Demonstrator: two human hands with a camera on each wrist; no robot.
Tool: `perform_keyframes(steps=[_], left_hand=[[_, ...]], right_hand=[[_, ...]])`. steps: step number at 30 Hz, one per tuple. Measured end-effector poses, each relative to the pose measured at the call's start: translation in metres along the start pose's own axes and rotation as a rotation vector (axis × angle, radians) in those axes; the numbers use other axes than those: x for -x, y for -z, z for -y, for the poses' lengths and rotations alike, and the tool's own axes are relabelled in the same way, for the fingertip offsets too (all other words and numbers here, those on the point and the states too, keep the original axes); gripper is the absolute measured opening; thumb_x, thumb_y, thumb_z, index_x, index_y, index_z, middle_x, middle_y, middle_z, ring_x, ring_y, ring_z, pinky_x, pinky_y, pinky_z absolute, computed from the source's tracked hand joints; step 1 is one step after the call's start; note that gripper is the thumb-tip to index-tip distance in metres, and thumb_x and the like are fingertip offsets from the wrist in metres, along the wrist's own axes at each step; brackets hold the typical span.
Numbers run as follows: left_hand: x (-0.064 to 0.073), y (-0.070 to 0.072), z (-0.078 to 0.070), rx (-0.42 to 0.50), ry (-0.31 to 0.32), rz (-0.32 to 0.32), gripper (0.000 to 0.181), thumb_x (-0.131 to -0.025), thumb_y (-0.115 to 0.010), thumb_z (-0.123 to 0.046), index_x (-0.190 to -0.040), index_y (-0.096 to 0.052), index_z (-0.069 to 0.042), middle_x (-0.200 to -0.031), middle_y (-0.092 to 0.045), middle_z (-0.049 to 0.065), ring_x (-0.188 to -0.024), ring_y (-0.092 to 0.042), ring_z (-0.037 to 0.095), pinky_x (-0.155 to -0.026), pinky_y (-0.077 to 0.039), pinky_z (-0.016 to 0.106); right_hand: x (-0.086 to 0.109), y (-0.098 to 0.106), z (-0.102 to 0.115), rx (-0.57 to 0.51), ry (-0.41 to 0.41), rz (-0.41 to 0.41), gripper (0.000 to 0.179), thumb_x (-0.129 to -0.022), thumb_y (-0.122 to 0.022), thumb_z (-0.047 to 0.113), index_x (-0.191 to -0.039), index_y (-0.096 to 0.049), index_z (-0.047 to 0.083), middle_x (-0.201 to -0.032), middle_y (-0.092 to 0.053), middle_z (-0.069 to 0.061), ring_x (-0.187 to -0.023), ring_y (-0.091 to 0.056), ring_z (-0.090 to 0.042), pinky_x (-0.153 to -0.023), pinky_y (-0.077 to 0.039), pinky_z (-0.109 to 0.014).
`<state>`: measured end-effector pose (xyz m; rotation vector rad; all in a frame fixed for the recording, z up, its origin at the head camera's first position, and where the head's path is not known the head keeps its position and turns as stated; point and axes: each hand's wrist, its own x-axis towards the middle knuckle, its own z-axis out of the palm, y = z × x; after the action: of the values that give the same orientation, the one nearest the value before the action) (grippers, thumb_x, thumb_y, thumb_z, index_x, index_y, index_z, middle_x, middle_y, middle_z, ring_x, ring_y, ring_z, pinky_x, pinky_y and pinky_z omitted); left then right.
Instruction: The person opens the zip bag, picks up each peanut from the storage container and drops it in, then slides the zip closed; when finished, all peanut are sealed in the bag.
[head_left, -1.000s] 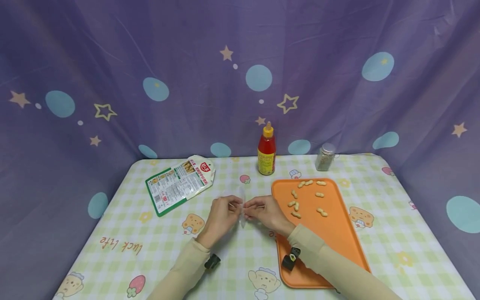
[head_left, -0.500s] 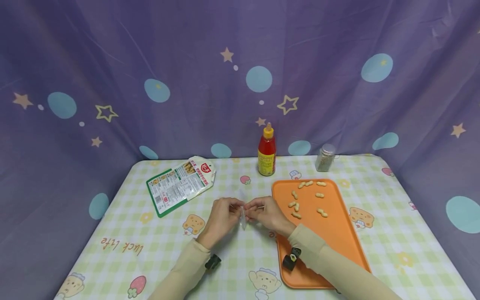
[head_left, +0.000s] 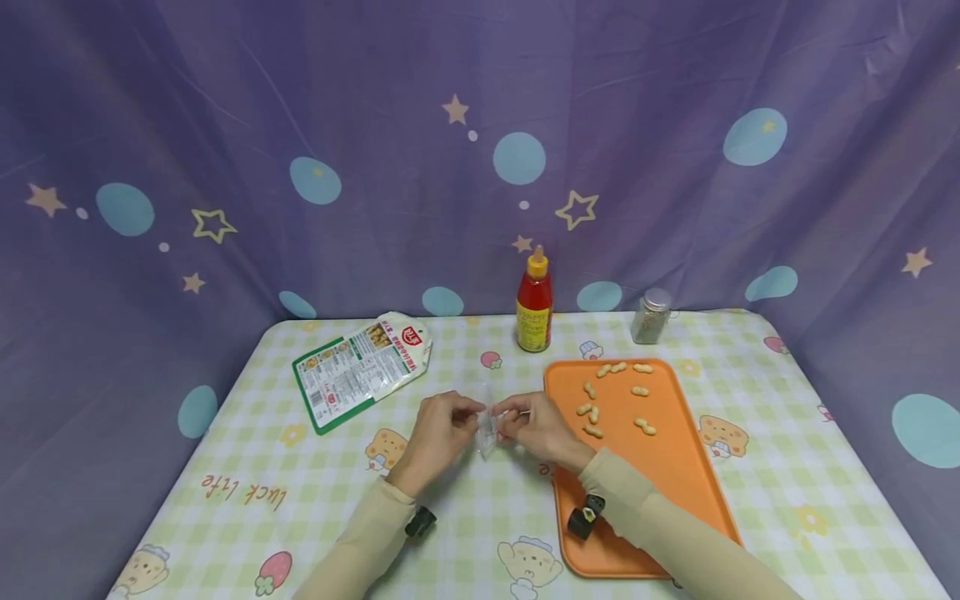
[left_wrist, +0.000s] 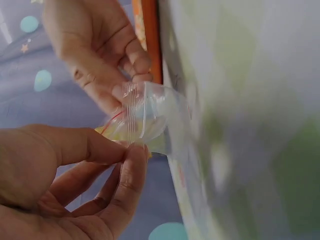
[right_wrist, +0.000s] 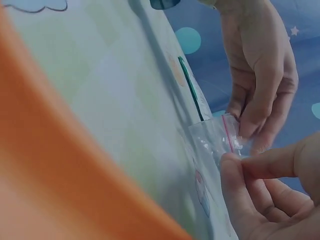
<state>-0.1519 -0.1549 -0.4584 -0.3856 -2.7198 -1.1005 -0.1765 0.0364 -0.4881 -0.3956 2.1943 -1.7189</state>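
A small clear zip-lock bag (head_left: 486, 433) with a red line by its mouth is held above the table, between both hands. My left hand (head_left: 441, 433) pinches one side of it between thumb and index finger. Opposite, my right hand (head_left: 538, 429) pinches the other side with its fingertips. In the left wrist view, the bag (left_wrist: 155, 117) shows its seal ridges, and the two walls look parted near the mouth. The right wrist view shows the bag (right_wrist: 212, 137) with nothing visible inside.
An orange tray (head_left: 637, 492) with several peanuts (head_left: 640, 391) lies under my right forearm. Behind stand a red sauce bottle (head_left: 534, 304) and a small spice jar (head_left: 651, 317). A green-edged white food packet (head_left: 360, 371) lies at the left on the checked tablecloth (head_left: 450, 542).
My hands have drawn slightly apart, the left one moving a little left. The bag, seen nearly edge-on before, now shows wider between them.
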Motion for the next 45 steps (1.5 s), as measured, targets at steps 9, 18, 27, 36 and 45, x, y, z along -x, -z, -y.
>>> perform_keyframes(steps=[9,18,27,36,45], left_hand=[[-0.002,0.007,-0.004,-0.028,0.04,-0.019,0.022,-0.08,-0.066,0.008,-0.095,-0.08,0.002,-0.077,-0.073,0.007,-0.068,-0.064,0.011,-0.064,-0.054,0.022],[-0.001,0.011,-0.011,0.02,0.018,-0.005,0.019,-0.085,-0.069,0.005,-0.101,-0.079,0.001,-0.084,-0.075,0.009,-0.072,-0.069,0.013,-0.066,-0.059,0.022],[-0.003,0.017,-0.01,-0.037,-0.142,0.215,0.099,-0.076,-0.095,-0.017,-0.16,-0.041,-0.013,-0.159,-0.049,0.01,-0.147,-0.048,0.031,-0.118,-0.045,0.048],[-0.009,0.01,-0.007,-0.154,-0.221,0.267,0.124,-0.067,-0.098,-0.047,-0.165,-0.03,-0.016,-0.169,-0.037,0.005,-0.158,-0.034,0.025,-0.132,-0.014,0.056],[-0.011,0.004,-0.005,-0.214,-0.262,0.189,0.104,-0.068,-0.097,-0.047,-0.153,-0.046,-0.015,-0.133,-0.063,0.002,-0.135,-0.055,0.023,-0.13,-0.018,0.06]], right_hand=[[0.0,0.008,0.003,-0.007,-0.026,-0.067,0.022,-0.094,-0.065,-0.001,-0.112,-0.077,-0.003,-0.087,-0.078,-0.015,-0.075,-0.077,-0.023,-0.069,-0.063,-0.037],[0.002,0.015,0.004,-0.029,-0.048,-0.104,0.022,-0.093,-0.065,-0.001,-0.112,-0.077,-0.004,-0.085,-0.079,-0.016,-0.074,-0.077,-0.022,-0.071,-0.065,-0.038],[0.006,0.023,0.012,-0.04,-0.043,-0.055,0.022,-0.096,-0.066,0.005,-0.115,-0.076,-0.003,-0.091,-0.08,-0.015,-0.078,-0.078,-0.02,-0.077,-0.065,-0.037],[0.009,0.028,0.017,-0.082,-0.053,-0.008,0.023,-0.098,-0.066,0.006,-0.116,-0.077,0.0,-0.1,-0.078,-0.017,-0.08,-0.077,-0.015,-0.079,-0.065,-0.035],[0.013,0.031,0.018,-0.097,-0.052,0.042,0.028,-0.099,-0.065,0.009,-0.122,-0.072,-0.006,-0.107,-0.076,-0.026,-0.082,-0.076,-0.015,-0.083,-0.065,-0.037]])
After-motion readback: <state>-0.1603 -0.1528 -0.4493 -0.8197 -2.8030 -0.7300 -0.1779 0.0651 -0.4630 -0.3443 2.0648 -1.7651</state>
